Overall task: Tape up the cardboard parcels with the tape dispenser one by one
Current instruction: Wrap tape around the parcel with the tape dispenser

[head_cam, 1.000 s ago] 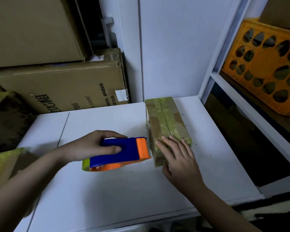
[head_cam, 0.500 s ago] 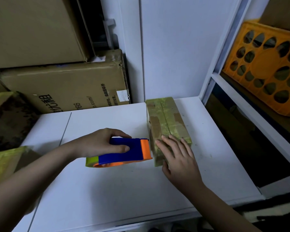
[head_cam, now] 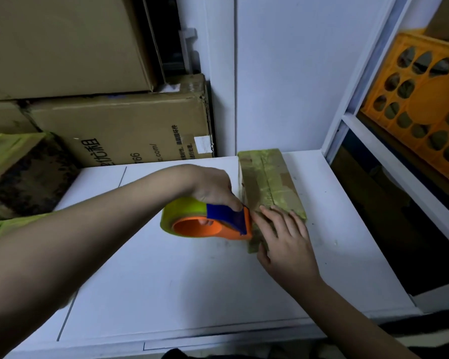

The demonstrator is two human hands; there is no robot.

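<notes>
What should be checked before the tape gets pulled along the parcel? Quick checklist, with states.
1. Left hand grips the tape dispenser: ok.
2. Dispenser's front edge meets the near left side of the parcel: ok.
3. Right hand rests flat on the parcel's near end, holding it down: ok.
4. Right fingers clear of the dispenser's path: not ok, they lie right beside its front edge.
5. Tape end stuck to the cardboard: cannot tell, hidden by the dispenser.
6. Parcel lies flat on the white table: ok.
</notes>
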